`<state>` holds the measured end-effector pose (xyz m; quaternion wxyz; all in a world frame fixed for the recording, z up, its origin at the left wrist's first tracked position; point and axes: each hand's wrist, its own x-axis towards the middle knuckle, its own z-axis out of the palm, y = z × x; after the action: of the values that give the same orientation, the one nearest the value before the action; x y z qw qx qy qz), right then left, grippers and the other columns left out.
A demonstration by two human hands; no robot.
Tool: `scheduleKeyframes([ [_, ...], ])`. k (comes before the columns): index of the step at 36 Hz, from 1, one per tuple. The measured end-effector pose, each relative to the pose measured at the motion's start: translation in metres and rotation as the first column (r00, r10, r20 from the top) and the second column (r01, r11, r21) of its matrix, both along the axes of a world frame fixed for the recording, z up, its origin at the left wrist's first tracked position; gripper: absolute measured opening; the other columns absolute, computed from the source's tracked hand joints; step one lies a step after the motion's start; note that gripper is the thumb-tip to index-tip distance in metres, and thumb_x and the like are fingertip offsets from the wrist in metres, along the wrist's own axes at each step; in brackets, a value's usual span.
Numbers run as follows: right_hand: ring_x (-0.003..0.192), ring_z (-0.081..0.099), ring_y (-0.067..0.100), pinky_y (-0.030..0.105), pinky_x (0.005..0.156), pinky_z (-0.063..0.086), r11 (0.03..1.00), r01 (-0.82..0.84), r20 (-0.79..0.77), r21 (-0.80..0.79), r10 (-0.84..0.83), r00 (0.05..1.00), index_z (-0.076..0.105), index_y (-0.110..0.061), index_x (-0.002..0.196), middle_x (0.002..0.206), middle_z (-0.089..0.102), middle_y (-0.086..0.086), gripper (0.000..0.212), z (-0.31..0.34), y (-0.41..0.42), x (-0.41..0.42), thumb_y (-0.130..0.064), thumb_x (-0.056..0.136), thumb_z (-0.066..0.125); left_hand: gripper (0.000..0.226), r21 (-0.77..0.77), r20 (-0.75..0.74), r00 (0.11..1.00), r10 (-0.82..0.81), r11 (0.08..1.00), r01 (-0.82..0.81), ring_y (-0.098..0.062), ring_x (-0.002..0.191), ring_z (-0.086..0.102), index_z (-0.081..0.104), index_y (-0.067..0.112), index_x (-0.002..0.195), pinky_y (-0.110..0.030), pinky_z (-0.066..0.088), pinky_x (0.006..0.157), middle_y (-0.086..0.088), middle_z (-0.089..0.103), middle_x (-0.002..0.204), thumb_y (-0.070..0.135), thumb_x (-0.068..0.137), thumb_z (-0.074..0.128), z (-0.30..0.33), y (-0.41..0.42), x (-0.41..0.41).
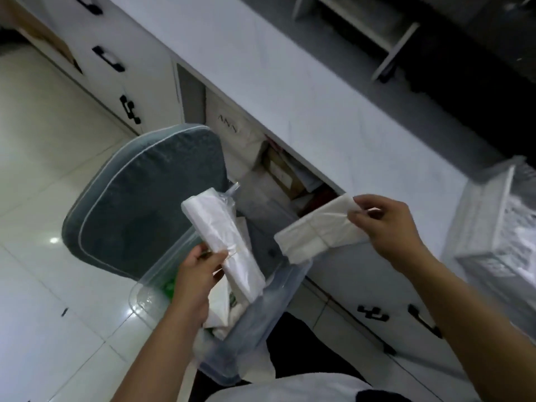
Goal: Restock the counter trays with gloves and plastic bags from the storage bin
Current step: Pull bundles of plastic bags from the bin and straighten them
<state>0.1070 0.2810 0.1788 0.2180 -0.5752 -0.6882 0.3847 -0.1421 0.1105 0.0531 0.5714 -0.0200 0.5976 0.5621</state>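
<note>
Clear plastic storage bin point(220, 369) is the reference. Head view: left hand point(197, 275) grips a rolled bag bundle point(223, 242) directly above it, long axis tilted up-left. Right hand point(388, 227) pinches a folded pack point(319, 227) above its right edge, nearer the counter tray point(475, 227) further right.

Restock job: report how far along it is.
Done: the tray on the counter already holds some white stock. In hand: the left hand grips a bag roll above the bin, and the right hand pinches a folded bundle. Left: put both in the tray; the bin still has stock.
</note>
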Motion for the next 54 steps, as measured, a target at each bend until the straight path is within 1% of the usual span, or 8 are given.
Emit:
scheduleKeyframes([
  [10, 0.075, 0.067, 0.021, 0.039, 0.072, 0.054, 0.951, -0.240, 0.064, -0.197, 0.256, 0.964, 0.077, -0.021, 0.085, 0.089, 0.074, 0.007, 0.020, 0.088, 0.132, 0.086, -0.003, 0.077, 0.077, 0.029, 0.129, -0.053, 0.995, -0.081, 0.988, 0.087, -0.020, 0.087, 0.074, 0.070, 0.014, 0.111, -0.028, 0.058, 0.068, -0.009, 0.076, 0.105, 0.011, 0.083, 0.073, 0.060, 0.062, 0.063],
  [20, 0.076, 0.070, 0.023, 0.032, 0.059, 0.057, 0.829, -0.307, 0.203, -0.467, 0.439, 0.875, 0.072, -0.011, 0.103, 0.085, 0.074, 0.004, 0.031, 0.010, 0.331, 0.148, 0.004, 0.076, 0.076, 0.039, 0.143, -0.065, 0.994, -0.093, 0.985, 0.101, -0.023, 0.090, 0.074, 0.070, 0.010, 0.113, -0.029, 0.060, 0.071, -0.012, 0.076, 0.107, 0.019, 0.075, 0.073, 0.109, 0.145, 0.165],
  [29, 0.104, 0.059, 0.025, 0.030, 0.084, 0.045, 0.931, -0.362, 0.350, -0.049, 0.355, 0.867, 0.062, -0.021, 0.127, 0.124, 0.061, 0.008, 0.044, -0.025, 0.358, 0.132, -0.020, 0.085, 0.073, 0.038, 0.129, -0.069, 0.992, -0.109, 0.985, 0.117, -0.025, 0.096, 0.073, 0.070, 0.011, 0.116, -0.033, 0.057, 0.075, -0.013, 0.074, 0.114, 0.019, 0.079, 0.072, 0.128, 0.211, 0.233],
  [32, 0.094, 0.066, 0.016, 0.033, 0.083, 0.053, 0.946, -0.318, 0.119, 0.064, 0.309, 0.943, 0.072, -0.020, 0.108, 0.105, 0.071, 0.001, 0.022, -0.014, 0.326, 0.145, -0.021, 0.086, 0.070, 0.032, 0.140, -0.100, 0.987, -0.128, 0.980, 0.141, -0.023, 0.093, 0.074, 0.074, 0.014, 0.111, -0.028, 0.059, 0.069, -0.012, 0.074, 0.112, 0.019, 0.079, 0.074, 0.131, 0.225, 0.243],
  [37, 0.080, 0.072, 0.019, 0.036, 0.077, 0.059, 0.851, -0.360, -0.391, -0.382, 0.204, 0.897, 0.076, -0.013, 0.096, 0.091, 0.076, 0.008, 0.012, 0.012, 0.265, 0.176, -0.018, 0.090, 0.067, 0.036, 0.127, -0.160, 0.970, -0.182, 0.971, 0.204, -0.028, 0.099, 0.072, 0.071, 0.013, 0.116, -0.031, 0.058, 0.075, -0.014, 0.073, 0.115, 0.019, 0.081, 0.075, 0.130, 0.247, 0.258],
  [43, 0.086, 0.070, 0.026, 0.043, 0.083, 0.060, 0.777, -0.349, -0.508, -0.524, 0.043, 0.860, 0.067, -0.016, 0.118, 0.109, 0.071, 0.017, 0.026, 0.017, 0.255, 0.192, -0.015, 0.093, 0.065, 0.034, 0.092, -0.198, 0.932, -0.304, 0.941, 0.326, -0.031, 0.105, 0.070, 0.075, 0.018, 0.109, -0.042, 0.054, 0.088, -0.012, 0.073, 0.115, 0.025, 0.076, 0.079, 0.125, 0.268, 0.281],
  [47, 0.092, 0.067, 0.023, 0.050, 0.097, 0.053, 0.789, -0.394, -0.486, -0.472, 0.140, 0.862, 0.064, -0.024, 0.123, 0.111, 0.068, 0.013, 0.039, 0.019, 0.276, 0.201, -0.005, 0.089, 0.067, 0.038, 0.127, -0.161, 0.914, -0.372, 0.911, 0.392, -0.028, 0.106, 0.068, 0.073, 0.016, 0.116, -0.036, 0.054, 0.086, -0.012, 0.071, 0.120, 0.026, 0.080, 0.075, 0.124, 0.276, 0.286],
  [54, 0.111, 0.061, 0.025, 0.056, 0.112, 0.038, 0.563, -0.642, -0.609, -0.520, 0.282, 0.741, 0.063, -0.013, 0.125, 0.116, 0.066, 0.011, 0.044, 0.020, 0.315, 0.216, -0.008, 0.082, 0.074, 0.044, 0.241, 0.075, 0.916, -0.395, 0.898, 0.368, -0.025, 0.096, 0.071, 0.068, 0.012, 0.123, -0.036, 0.057, 0.078, -0.012, 0.072, 0.110, 0.029, 0.083, 0.072, 0.125, 0.277, 0.281],
])
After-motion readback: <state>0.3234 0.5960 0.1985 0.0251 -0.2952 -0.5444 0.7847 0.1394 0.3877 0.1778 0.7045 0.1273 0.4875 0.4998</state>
